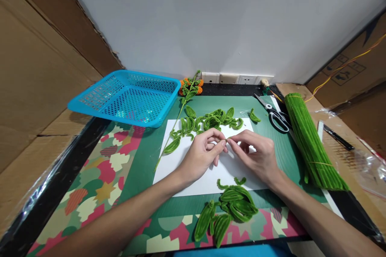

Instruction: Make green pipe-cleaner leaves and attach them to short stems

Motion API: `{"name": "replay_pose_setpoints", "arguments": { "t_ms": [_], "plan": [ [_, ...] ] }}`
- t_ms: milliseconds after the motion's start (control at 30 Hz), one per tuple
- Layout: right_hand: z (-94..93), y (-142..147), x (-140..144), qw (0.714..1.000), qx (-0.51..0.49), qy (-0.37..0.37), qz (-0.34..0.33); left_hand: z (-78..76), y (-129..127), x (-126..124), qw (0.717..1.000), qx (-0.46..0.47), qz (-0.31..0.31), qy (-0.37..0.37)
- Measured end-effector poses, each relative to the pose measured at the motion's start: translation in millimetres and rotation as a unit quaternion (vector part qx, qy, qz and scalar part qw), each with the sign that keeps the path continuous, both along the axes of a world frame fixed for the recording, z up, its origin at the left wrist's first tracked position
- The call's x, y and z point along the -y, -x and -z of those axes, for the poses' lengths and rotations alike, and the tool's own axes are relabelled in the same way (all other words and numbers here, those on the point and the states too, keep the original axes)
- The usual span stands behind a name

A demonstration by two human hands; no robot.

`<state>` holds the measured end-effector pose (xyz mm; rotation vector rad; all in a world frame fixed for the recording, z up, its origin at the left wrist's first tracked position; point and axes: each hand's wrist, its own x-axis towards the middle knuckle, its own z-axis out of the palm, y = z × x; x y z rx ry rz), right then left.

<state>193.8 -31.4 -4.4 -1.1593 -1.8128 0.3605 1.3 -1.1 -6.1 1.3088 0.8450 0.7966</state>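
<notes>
My left hand (206, 150) and my right hand (256, 154) meet over the white paper (187, 178), thumbs and index fingers pinched. Between their fingertips is a short bit of green pipe cleaner (228, 139), mostly hidden by the fingers. Just beyond the hands lie several leaves bent from green pipe cleaner (212, 121). Closer to me, a pile of similar green leaves (239, 204) rests over the table's front edge pattern, with small curled pieces (240, 181) beside it. A long-stemmed green sprig with orange flowers (184, 104) lies left of the paper.
At the back left stands a blue mesh basket (138, 104). On the right are scissors (273, 114), a thick bundle of green pipe cleaners (313, 144) and a black pen-like tool (338, 137). Sockets (247, 80) line the wall; cardboard (45, 48) borders the left side.
</notes>
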Motion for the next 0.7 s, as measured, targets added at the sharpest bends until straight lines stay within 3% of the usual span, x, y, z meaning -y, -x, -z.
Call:
{"name": "replay_pose_setpoints", "arguments": {
  "t_ms": [233,333,433,700],
  "plan": [
    [0.7,0,0,1.000,-0.008,0.002,-0.004,-0.7,1,1,1.000,-0.016,-0.015,-0.003],
    [2.2,3,2,1.000,-0.011,0.005,0.028,-0.7,1,1,1.000,-0.014,-0.026,-0.006],
    [5.2,6,4,0.998,0.007,-0.026,0.055,0.1,0,1,0.999,-0.011,-0.034,-0.004],
    [11.3,6,2,0.984,0.114,-0.134,0.035,1.6,-1,2,0.999,-0.025,-0.031,-0.014]
  ]
}}
